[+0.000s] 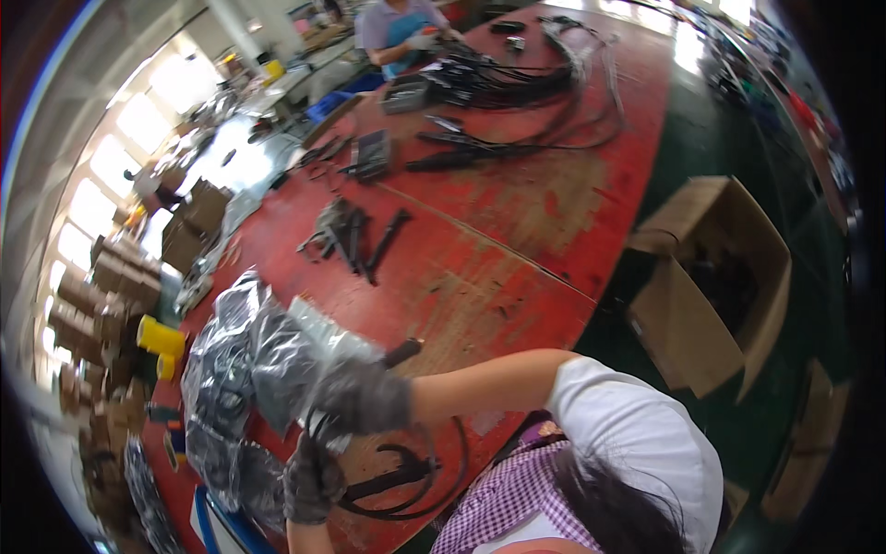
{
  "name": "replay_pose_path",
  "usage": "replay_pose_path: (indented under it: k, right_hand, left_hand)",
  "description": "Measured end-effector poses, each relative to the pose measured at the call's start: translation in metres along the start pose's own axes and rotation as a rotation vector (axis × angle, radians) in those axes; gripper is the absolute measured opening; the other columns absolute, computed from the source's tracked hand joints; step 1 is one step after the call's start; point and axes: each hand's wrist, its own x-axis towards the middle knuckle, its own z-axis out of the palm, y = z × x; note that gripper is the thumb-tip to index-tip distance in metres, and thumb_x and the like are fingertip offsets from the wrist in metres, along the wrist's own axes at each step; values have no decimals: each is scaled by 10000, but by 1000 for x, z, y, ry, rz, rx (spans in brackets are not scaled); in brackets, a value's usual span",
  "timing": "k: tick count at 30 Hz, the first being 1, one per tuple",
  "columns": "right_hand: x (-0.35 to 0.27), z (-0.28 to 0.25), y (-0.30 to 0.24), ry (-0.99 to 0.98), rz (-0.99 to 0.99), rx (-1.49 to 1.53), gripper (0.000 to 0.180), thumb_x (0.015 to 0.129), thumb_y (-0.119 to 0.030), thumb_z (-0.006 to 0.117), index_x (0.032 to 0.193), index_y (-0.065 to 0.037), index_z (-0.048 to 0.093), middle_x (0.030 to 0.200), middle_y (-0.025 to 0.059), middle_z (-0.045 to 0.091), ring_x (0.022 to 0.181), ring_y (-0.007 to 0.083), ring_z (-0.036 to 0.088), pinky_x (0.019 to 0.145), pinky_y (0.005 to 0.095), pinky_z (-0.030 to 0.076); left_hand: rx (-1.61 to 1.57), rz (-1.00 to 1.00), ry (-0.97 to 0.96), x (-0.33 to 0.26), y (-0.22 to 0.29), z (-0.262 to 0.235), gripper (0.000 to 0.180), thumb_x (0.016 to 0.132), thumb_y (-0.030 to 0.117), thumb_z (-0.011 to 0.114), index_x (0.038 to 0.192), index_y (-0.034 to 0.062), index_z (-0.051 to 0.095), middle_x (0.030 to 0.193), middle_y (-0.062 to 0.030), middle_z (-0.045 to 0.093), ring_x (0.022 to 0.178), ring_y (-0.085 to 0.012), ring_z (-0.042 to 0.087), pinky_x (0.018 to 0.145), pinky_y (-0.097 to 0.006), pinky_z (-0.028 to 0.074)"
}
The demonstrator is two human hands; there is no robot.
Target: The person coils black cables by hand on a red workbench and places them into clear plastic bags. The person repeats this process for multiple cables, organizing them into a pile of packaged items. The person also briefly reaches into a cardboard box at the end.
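Both my hands wear grey gloves at the near left of the red table. My left hand (314,480) is closed round a black cable (406,508), whose loops spread over the table to its right. Just above it, my right hand (365,397) reaches across, smeared by motion, so its fingers are unclear. Whitish clear plastic (318,328) lies against the right hand. A large heap of clear plastic bags (221,369) with dark contents sits left of both hands. Beyond the right hand sticks out a short black piece (403,353).
On the red table (517,305) lie dark tools (369,245), a dark box (371,152) and a pile of black cables (489,83). A person (406,37) works at the far end. An opened cardboard box (711,286) stands right; yellow rolls (159,342) sit left.
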Motion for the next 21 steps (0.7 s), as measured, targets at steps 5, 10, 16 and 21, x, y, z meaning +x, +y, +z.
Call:
replay_pose_path:
  k: [5,10,16,21]
  right_hand:
    - [-42,-11,4,-246,493,38,421,817,-490,516,792,-77,595,736,113,598,707,302,578,652,398,446]
    - [-80,10,23,-70,823,687,519,803,-539,530,796,-23,592,683,141,570,696,280,576,645,365,443]
    - [-19,-29,-19,-355,480,9,471,746,-503,598,752,-32,598,699,151,567,677,304,565,592,371,446]
    - [-45,4,-11,-259,837,462,487,773,-517,570,825,-34,604,720,79,576,660,201,574,545,323,447]
  left_hand:
    - [-407,-164,-413,10,-14,-14,385,893,444,439,663,136,455,398,7,335,290,-114,323,279,-240,264]
    - [159,72,-139,12,-22,18,410,899,439,429,687,99,517,418,-20,424,293,-129,362,290,-263,299]
    - [227,77,-130,-2,-8,3,442,890,452,442,640,93,506,430,-27,444,300,-132,378,294,-268,298]
    - [119,179,-106,-4,-11,1,275,908,337,443,832,75,480,479,-21,448,344,-120,405,325,-255,307]
